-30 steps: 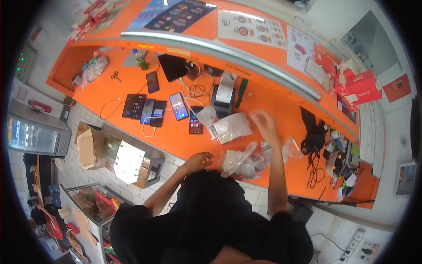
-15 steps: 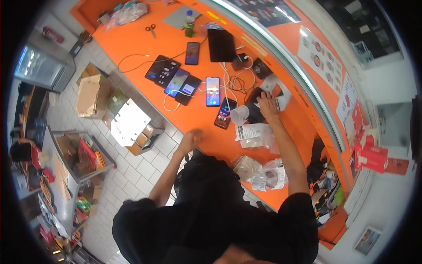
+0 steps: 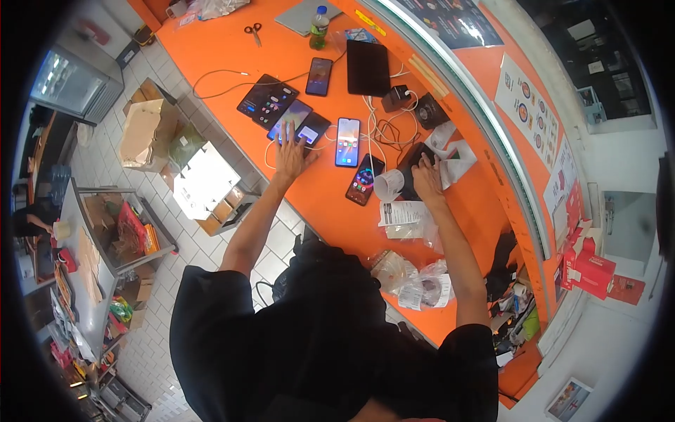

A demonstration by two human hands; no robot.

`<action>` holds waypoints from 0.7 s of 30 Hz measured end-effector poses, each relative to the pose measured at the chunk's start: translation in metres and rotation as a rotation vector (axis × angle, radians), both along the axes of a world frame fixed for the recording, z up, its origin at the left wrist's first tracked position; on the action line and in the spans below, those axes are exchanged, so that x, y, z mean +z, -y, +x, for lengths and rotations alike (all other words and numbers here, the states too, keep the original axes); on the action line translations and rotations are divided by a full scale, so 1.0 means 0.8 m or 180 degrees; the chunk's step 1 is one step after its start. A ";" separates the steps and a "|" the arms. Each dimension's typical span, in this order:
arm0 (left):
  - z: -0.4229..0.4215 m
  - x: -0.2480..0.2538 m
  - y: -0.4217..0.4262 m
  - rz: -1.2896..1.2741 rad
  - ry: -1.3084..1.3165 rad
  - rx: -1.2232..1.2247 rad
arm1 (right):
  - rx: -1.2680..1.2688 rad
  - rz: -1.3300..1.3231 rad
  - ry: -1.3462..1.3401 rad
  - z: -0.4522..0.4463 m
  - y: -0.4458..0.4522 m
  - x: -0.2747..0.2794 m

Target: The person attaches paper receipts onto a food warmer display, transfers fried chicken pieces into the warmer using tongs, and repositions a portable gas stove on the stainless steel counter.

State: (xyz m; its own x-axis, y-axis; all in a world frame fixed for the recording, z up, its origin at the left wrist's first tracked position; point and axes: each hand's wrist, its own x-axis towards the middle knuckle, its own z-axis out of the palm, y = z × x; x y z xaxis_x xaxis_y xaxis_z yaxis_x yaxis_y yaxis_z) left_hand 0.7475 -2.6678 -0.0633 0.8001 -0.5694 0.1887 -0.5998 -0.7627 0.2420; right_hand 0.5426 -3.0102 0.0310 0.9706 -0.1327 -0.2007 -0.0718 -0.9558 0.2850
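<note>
Left hand (image 3: 290, 156) is spread over the phones (image 3: 299, 112), gripping nothing. Right hand (image 3: 427, 178) is half-curled on the printer (image 3: 410, 169), can't tell if it's gripping. Looks like a tapping step, so light fingertips.

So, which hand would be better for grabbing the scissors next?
Probably the left hand: it's nearer the scissors, spread over the phones. The right hand is farther off, at the dark machine.

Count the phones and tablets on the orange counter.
7: left tablet; middle phone, under the left hand; dark phone, overlapping it; upper phone, below the bottle; bright phone, at centre; lower phone, nearest the right hand; black tablet, beside the upper phone. Others may be hidden.
</note>
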 end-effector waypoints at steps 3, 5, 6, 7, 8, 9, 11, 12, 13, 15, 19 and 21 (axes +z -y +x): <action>-0.007 -0.004 0.002 0.0024 -0.0105 0.0086 | 0.0155 0.0008 0.0067 -0.013 0.003 -0.009; -0.014 -0.010 0.000 -0.0252 0.0239 0.0178 | 0.0126 0.0323 0.0259 -0.023 0.007 -0.021; -0.016 -0.008 -0.002 -0.0256 0.0247 0.0185 | 0.0134 0.0319 0.0267 -0.021 0.007 -0.017; -0.024 -0.007 -0.006 -0.0357 -0.0067 0.0269 | 0.0045 0.0439 0.0123 -0.025 0.005 -0.013; -0.028 -0.005 -0.009 -0.0470 -0.0362 0.0364 | -0.0031 0.0548 -0.0003 -0.024 0.005 -0.008; -0.034 -0.009 -0.011 -0.0465 -0.0358 0.0363 | -0.0031 0.0553 0.0000 -0.023 0.001 0.004; -0.044 -0.019 -0.015 0.0286 -0.0716 -0.0032 | -0.0021 0.0397 -0.0577 -0.017 -0.007 0.025; -0.054 -0.015 -0.017 0.0298 -0.0697 -0.0036 | -0.0025 0.0408 -0.0558 -0.022 -0.004 0.018; -0.069 -0.007 -0.013 0.0029 -0.0465 -0.0148 | 0.0120 0.0213 -0.0683 -0.029 0.006 0.011; -0.107 0.032 -0.001 -0.0473 0.0062 -0.0049 | 0.0244 0.0003 -0.0804 -0.034 0.013 0.012; -0.165 0.107 0.008 -0.1159 -0.0081 -0.0118 | -0.0585 0.1168 -0.1394 -0.025 -0.053 0.188; -0.187 0.141 0.009 -0.2412 -0.2536 -0.0734 | -0.0438 0.2409 -0.0269 -0.033 -0.093 0.227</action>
State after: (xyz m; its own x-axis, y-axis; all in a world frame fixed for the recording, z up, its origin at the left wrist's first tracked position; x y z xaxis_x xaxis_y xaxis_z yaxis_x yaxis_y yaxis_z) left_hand 0.5977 -2.6754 0.0495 0.7374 -0.6748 0.0306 -0.1746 -0.1467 0.9736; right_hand 0.5160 -2.9355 0.2128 0.9327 -0.0482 -0.3575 -0.2112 -0.8765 -0.4326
